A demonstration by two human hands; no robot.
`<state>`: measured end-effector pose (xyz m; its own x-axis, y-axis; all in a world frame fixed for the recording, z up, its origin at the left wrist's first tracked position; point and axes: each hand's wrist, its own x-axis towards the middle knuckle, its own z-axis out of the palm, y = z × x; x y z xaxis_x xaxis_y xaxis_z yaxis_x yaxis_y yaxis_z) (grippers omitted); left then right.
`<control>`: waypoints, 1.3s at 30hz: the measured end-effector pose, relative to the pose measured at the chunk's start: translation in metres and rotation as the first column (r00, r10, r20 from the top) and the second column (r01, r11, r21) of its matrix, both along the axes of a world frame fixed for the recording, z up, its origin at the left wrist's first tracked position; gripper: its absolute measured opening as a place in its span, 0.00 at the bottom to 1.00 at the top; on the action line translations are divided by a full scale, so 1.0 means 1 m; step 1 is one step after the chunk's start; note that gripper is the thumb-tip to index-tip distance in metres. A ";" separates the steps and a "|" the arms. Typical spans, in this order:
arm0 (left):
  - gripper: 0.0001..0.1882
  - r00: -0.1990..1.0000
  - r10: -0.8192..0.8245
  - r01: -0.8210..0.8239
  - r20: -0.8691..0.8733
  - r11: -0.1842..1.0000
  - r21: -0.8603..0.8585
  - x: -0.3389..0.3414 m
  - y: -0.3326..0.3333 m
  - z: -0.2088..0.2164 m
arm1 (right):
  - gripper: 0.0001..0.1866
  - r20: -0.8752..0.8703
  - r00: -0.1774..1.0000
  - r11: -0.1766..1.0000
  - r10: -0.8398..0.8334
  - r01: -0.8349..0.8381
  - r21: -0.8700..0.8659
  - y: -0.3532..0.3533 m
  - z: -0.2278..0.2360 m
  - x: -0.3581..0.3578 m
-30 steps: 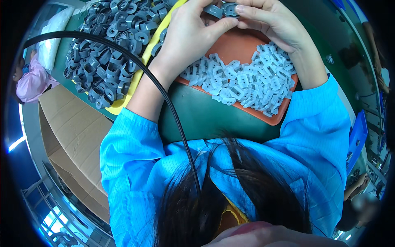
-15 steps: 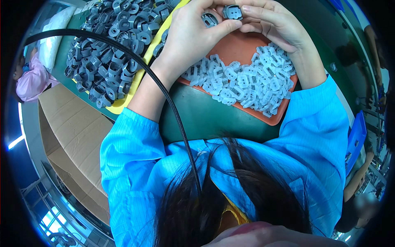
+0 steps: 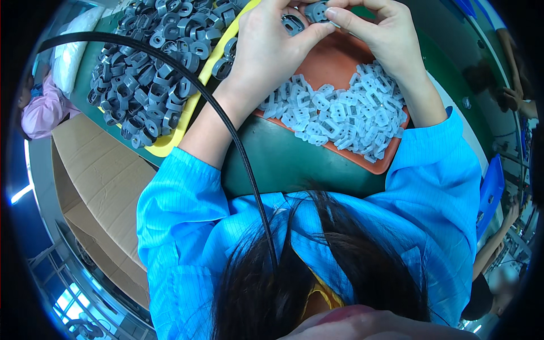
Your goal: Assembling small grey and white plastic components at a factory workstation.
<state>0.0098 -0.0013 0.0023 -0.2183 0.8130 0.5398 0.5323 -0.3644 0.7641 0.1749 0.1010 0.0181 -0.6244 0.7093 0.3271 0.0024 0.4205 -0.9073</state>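
Note:
Near the top edge, a small grey plastic housing point(image 3: 316, 12) with small holes in its face is pinched between my two hands. My left hand point(image 3: 262, 48) is closed, its thumb against the housing's lower side. Tucked in that same hand is a second grey plastic part point(image 3: 293, 25) with an oval opening. My right hand point(image 3: 388, 35) grips the housing from the right with thumb and fingers, some of them hidden. Below both hands lies an orange tray point(image 3: 334, 62) holding a heap of translucent white plastic pieces point(image 3: 345, 113).
A yellow-rimmed tray point(image 3: 187, 119) at the left is heaped with grey plastic parts point(image 3: 153, 79). A black cable point(image 3: 226, 122) crosses over my left forearm. An open cardboard box point(image 3: 102, 187) stands at lower left, a blue bin point(image 3: 492, 190) at right. Other people are at both sides.
The housing has turned and moved slightly up and left, so its holed face shows differently. My right hand's fingers have shifted over it. My left hand has barely moved.

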 end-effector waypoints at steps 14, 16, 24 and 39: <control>0.17 0.973 -0.145 0.137 0.177 0.989 0.054 0.007 0.003 -0.004 | 0.10 -0.089 0.986 0.779 0.143 -0.167 -0.604 0.001 0.005 -0.001; 0.17 0.988 -0.114 0.113 0.106 0.993 0.016 0.007 0.000 0.001 | 0.08 -0.102 0.986 0.771 0.131 -0.167 -0.615 0.000 0.002 0.000; 0.17 0.988 -0.146 0.146 -0.054 0.989 0.010 -0.007 -0.004 0.008 | 0.05 -0.071 0.975 0.798 0.210 -0.213 -0.564 0.011 -0.004 -0.001; 0.21 0.981 -0.176 0.167 -0.086 0.981 -0.101 -0.011 -0.003 0.018 | 0.15 -0.066 0.912 0.813 0.405 -0.392 -0.431 0.027 0.007 0.014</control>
